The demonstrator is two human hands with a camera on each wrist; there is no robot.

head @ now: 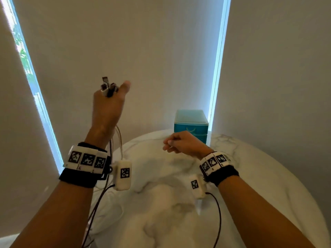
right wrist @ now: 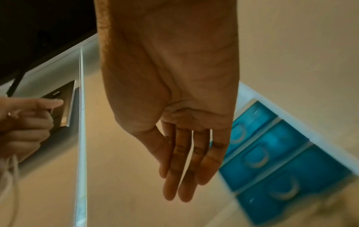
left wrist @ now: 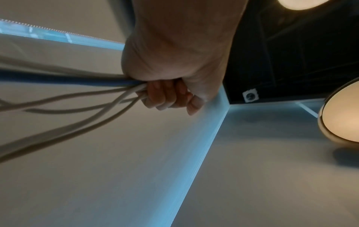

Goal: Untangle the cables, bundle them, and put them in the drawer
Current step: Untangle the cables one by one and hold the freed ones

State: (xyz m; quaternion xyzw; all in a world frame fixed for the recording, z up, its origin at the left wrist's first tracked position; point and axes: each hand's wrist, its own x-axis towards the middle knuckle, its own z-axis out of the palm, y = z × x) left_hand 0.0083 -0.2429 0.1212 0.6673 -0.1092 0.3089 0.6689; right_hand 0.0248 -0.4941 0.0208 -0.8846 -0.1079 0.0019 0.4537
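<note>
left hand fist grips white & dark cables w/ plugs up, hanging vertical; right hand fingers relaxed, empty, nearer teal plastic drawer unit.

Glossy marble-look table, translucent blue plastic drawer unit, smooth white cables w/ metal plugs.

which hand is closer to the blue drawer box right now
Right. The right hand hangs empty just in front of the drawer box. The left hand is raised well off to its left, gripping the cables.
</note>
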